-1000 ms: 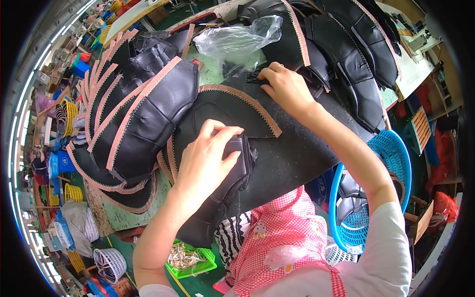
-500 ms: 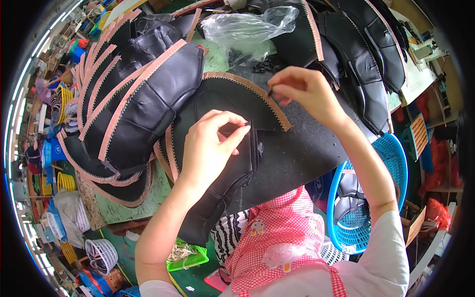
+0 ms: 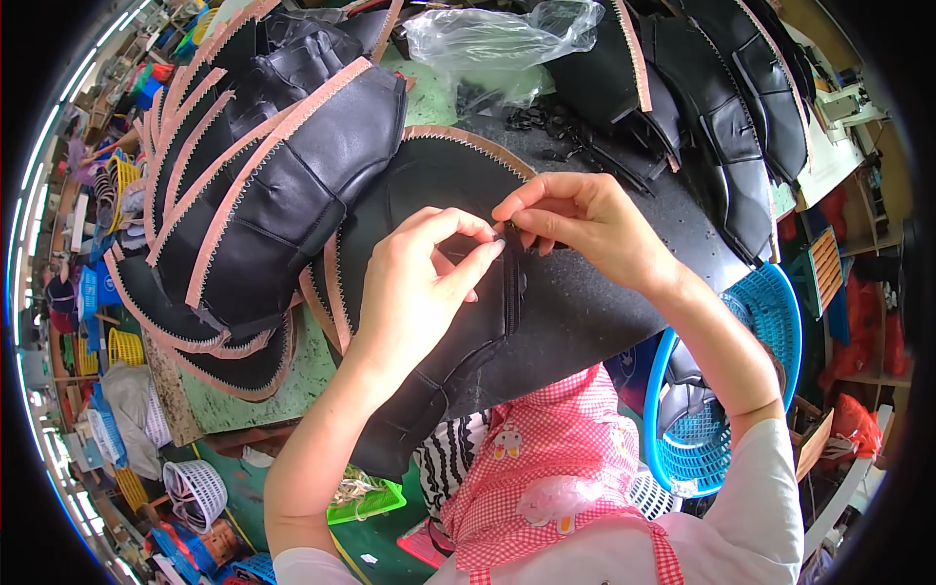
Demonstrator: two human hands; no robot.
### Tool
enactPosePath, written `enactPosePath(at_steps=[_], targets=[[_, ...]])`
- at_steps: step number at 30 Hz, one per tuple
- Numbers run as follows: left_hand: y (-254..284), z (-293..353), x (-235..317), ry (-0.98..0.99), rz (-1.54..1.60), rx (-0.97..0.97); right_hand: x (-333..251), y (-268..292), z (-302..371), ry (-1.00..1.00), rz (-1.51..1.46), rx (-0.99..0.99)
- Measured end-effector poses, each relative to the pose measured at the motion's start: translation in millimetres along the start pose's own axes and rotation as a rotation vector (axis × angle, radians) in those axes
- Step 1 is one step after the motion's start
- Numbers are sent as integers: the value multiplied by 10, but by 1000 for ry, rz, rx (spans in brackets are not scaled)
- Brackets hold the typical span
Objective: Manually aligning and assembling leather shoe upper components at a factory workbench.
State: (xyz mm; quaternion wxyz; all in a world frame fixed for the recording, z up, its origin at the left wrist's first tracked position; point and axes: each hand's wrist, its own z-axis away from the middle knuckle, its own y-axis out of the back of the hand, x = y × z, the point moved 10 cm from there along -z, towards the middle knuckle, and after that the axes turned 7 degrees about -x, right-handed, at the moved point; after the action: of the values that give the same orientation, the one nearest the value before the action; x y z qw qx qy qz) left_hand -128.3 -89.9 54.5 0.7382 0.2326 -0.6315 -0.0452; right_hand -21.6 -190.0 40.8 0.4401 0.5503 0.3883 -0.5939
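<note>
My left hand [image 3: 405,292] pinches the upper end of a black zipper edge [image 3: 513,297] on a black leather boot upper [image 3: 468,336] that hangs over the near table edge. Thumb and forefinger are closed on it. My right hand [image 3: 604,229] meets it fingertip to fingertip, pinching a small dark piece, mostly hidden, that looks like a zipper slider. Behind both hands lies a dark curved piece [image 3: 439,185] with a tan zigzag-stitched edge. Several small black pieces [image 3: 546,122] are scattered on the dark mat [image 3: 595,302] beyond.
Black uppers [image 3: 331,175] with tan edges are heaped at the left; more uppers [image 3: 712,127] lie far right. A clear plastic bag [image 3: 497,39] rests at the back. A blue basket [image 3: 795,322] holding black pieces stands right, and a green tray [image 3: 390,502] sits below the table.
My right hand has moved left and down with the small dark piece, up to my left fingertips. My left hand has shifted slightly right and keeps its pinch.
</note>
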Motion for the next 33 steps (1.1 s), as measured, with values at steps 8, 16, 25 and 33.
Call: enactPosePath(at_steps=[8, 16, 25, 33], targets=[[9, -3, 3, -38, -12, 41, -55, -19, 71, 15, 133, 22], [92, 114, 97, -97, -116, 122, -178, -64, 79, 38, 296, 43], [160, 194, 114, -139, -227, 172, -237, -124, -108, -66, 433, -42], [148, 207, 188, -149, -332, 251, -5, -100, -207, -198, 445, -161]])
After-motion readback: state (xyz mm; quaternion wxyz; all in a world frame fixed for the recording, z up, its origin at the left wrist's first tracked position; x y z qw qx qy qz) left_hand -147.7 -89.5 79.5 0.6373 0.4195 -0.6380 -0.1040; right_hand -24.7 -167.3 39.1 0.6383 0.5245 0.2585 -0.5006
